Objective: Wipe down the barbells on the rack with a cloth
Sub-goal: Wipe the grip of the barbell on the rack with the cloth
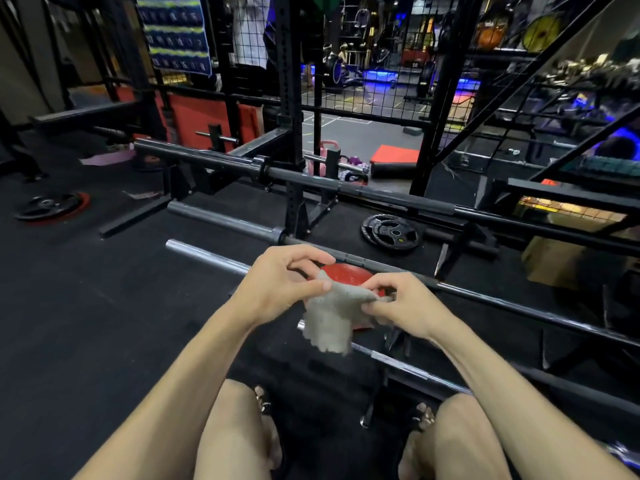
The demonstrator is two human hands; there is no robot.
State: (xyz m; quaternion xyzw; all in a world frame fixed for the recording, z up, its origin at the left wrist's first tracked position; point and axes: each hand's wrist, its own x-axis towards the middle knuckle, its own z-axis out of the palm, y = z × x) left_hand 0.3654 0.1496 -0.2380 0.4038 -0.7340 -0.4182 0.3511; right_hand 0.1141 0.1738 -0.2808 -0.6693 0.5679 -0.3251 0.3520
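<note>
Both hands pinch a grey cloth above the low bars.

The left hand (282, 282) grips the cloth (330, 318) by its upper corner between thumb and fingers; the right hand (401, 304) pinches the other upper edge, so the cloth hangs between them. Just beyond the hands lies a red plate (346, 273), with a chrome bar (207, 254) running behind them. Farther out sit a second bar (225, 221), a third bar (194, 157), and a black plate (389, 232) beyond the right hand.
</note>
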